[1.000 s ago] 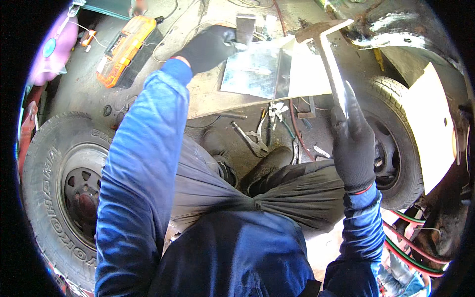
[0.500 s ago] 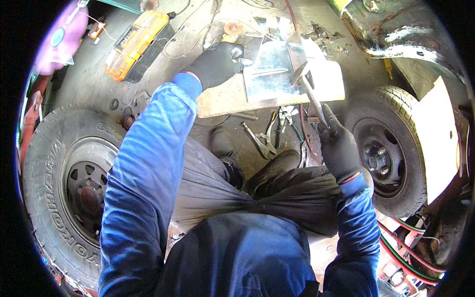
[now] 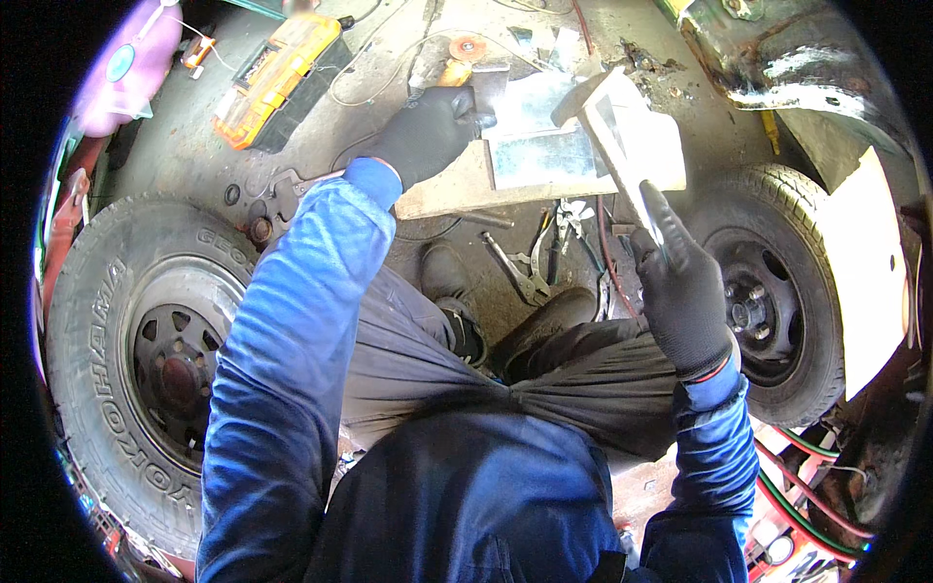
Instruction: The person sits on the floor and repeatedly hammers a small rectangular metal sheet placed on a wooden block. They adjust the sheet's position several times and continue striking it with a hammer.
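1. My right hand, in a black knit glove, is wrapped around the lower handle of a silver-shafted hammer with a broad greyish head, one finger laid along the shaft.
2. I expect the hammer to be rigid and head-heavy; its smooth shaft could slip in a glove, so low down with a full fist seems right.
3. Silver metal locking pliers lie well apart from both my hands, short of a flat, pale tan board.
4. On that board lies a flat, shiny silver metal sheet. I judge it light, stiff yet bendable, slick-faced and perhaps sharp; its edge is the place to take hold.
5. My left hand, gloved alike, has its fingers curled at the sheet's left side; I cannot tell whether they pinch it.
6. The hammer's head is over the sheet's far right part; contact is unclear.
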Demonstrator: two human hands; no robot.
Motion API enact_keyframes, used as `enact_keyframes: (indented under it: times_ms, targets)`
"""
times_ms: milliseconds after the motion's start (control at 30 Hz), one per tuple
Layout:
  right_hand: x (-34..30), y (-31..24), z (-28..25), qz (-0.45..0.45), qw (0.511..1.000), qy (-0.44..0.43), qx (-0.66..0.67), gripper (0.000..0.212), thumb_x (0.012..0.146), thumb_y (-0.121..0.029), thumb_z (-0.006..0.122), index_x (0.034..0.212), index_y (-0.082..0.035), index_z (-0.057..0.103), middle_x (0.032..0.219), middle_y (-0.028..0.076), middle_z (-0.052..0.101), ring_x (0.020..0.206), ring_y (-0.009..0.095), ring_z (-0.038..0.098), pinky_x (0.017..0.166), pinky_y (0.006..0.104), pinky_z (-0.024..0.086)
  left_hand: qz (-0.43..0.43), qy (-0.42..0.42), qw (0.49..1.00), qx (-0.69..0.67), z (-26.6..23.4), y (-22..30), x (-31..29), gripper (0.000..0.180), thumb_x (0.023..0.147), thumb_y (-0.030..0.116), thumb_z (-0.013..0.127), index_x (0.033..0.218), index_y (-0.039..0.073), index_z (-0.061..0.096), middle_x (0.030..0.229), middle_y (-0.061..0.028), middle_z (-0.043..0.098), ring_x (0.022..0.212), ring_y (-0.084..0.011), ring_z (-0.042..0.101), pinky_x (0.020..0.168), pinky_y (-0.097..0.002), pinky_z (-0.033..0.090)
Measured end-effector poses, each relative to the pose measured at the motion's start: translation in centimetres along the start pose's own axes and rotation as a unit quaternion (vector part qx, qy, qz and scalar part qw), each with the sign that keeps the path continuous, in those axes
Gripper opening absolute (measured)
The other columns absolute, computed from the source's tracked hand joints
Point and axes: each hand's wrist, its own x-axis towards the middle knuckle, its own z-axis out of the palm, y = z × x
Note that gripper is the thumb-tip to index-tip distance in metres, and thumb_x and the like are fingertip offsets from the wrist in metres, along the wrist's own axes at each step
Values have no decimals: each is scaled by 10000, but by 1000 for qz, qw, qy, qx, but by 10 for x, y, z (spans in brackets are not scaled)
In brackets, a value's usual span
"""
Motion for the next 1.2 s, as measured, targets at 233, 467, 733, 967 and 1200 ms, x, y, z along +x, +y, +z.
enact_keyframes:
  times_ms: [233, 467, 733, 967, 1200]
  targets:
    - [4, -30, -21, -55, 998, 18, 8, 501, 1062, -62, 624, 1560, -37, 574, 1330, 271, 735, 1210, 226, 740, 976, 353, 569, -9, 49, 999, 17, 3, -1, -8, 296, 1018, 272, 687, 1159, 18, 742, 1026, -232, 769, 973, -394, 738, 880, -476, 563]
    - [1, -46, -30, -44, 999, -2, 30, 557, 1059, -34, 580, 1612, -92, 535, 1351, 176, 736, 956, 131, 684, 870, 315, 573, -56, 45, 997, 8, 16, -5, -6, 286, 1013, 274, 706, 1121, 12, 742, 988, -227, 765, 908, -375, 742, 844, -463, 567]
    - [1, -71, -50, -94, 985, 103, 101, 488, 1080, -81, 644, 1558, -11, 576, 1338, 198, 754, 1084, 197, 741, 928, 329, 577, 25, 73, 996, 33, 29, -1, -11, 311, 1012, 371, 690, 1079, 71, 741, 1035, -238, 755, 973, -442, 727, 862, -537, 576]
    - [18, -40, -21, -70, 994, -14, -86, 499, 1044, -54, 643, 1541, -50, 594, 1139, 280, 764, 864, 330, 773, 848, 407, 602, 33, 75, 995, 48, 38, -1, -11, 314, 1005, 355, 694, 1130, 70, 734, 1038, -244, 754, 1001, -446, 718, 873, -544, 567]
    - [14, -47, -32, -150, 978, 131, 69, 554, 1038, -59, 696, 1578, -93, 581, 902, 135, 737, 719, 125, 619, 703, 308, 561, 0, 87, 996, 28, 50, -7, -1, 322, 1001, 333, 715, 1166, 58, 750, 1059, -228, 767, 1002, -428, 728, 863, -513, 559]
